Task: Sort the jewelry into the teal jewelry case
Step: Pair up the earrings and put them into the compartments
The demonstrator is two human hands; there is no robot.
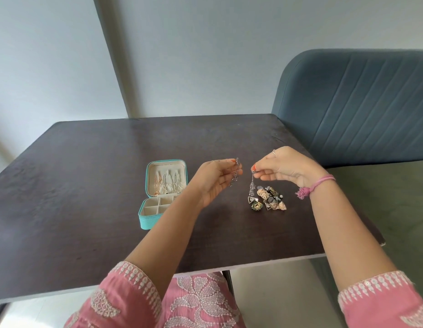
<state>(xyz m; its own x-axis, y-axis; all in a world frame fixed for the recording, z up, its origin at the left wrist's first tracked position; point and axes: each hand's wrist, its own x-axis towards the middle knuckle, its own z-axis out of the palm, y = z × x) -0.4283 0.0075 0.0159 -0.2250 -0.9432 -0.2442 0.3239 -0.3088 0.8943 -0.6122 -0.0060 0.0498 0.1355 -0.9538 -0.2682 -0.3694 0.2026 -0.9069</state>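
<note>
The case (163, 192) lies open on the tabletop (87, 185), just left of the left hand (215, 178). Chains already hang in its lid, while the divided compartments that show look bare, so the sorting seems begun but far from finished.

The left hand's fingers (231, 166) curl lightly round a thin dark dangling piece (236, 171), held up off the tabletop. The right hand (286, 166) pinches the top of a silver drop earring (252, 185) between thumb and fingertip, so that it hangs straight down from the fingers. The two pieces look like a matched pair, though they are too small to tell for sure.

Below and just right of the right fingers, a pile of earrings (268, 198) waits unsorted on the tabletop: gold domed ones, triangular ones, a green round one. Most of the work is left, judging by that pile.
</note>
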